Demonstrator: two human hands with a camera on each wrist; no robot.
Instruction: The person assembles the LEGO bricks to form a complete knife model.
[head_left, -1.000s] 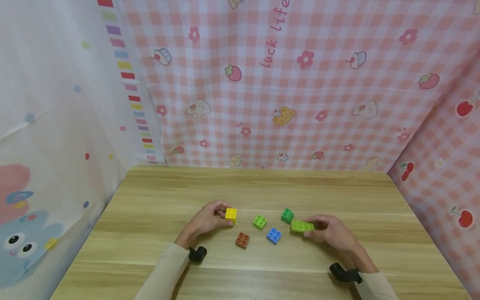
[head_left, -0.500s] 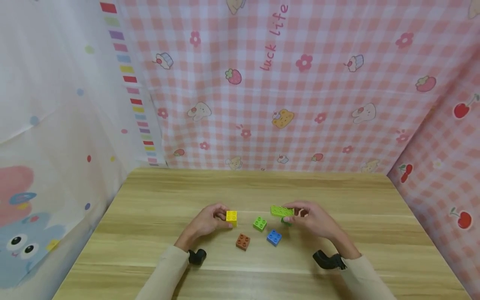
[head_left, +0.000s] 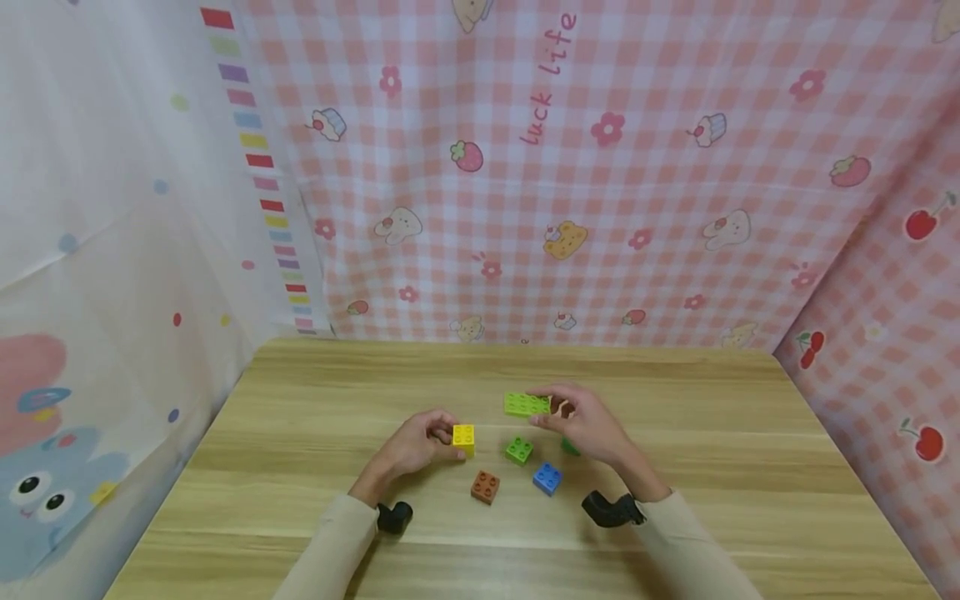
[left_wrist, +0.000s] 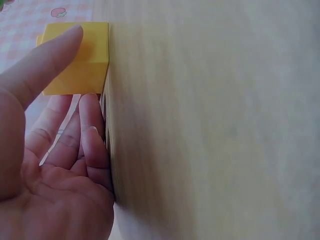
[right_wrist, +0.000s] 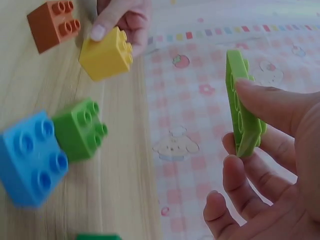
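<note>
My left hand [head_left: 415, 446] pinches a yellow building brick [head_left: 463, 438] between thumb and fingers; in the left wrist view the brick [left_wrist: 77, 57] sits against the tabletop. Raised above the table, a long lime-green building brick [head_left: 525, 405] is held by one end in my right hand [head_left: 588, 421]. The right wrist view shows this thin brick [right_wrist: 236, 105] on edge, its hollow underside partly visible, with my thumb on it. Below and between the hands lies a small green brick [head_left: 519, 450]. A dark green brick [head_left: 571, 446] is mostly hidden under my right hand.
A blue brick [head_left: 547, 478] and a brown brick [head_left: 485, 487] lie nearer the front on the wooden table [head_left: 360, 379]. A pink checked cloth [head_left: 450, 208] hangs behind the table's back edge. Black wrist mounts [head_left: 613, 509] stick out from both sleeves.
My right hand has carried the lime-green brick up and leftward, over the dark green brick, toward the yellow one. The left hand with the yellow brick has stayed in place.
</note>
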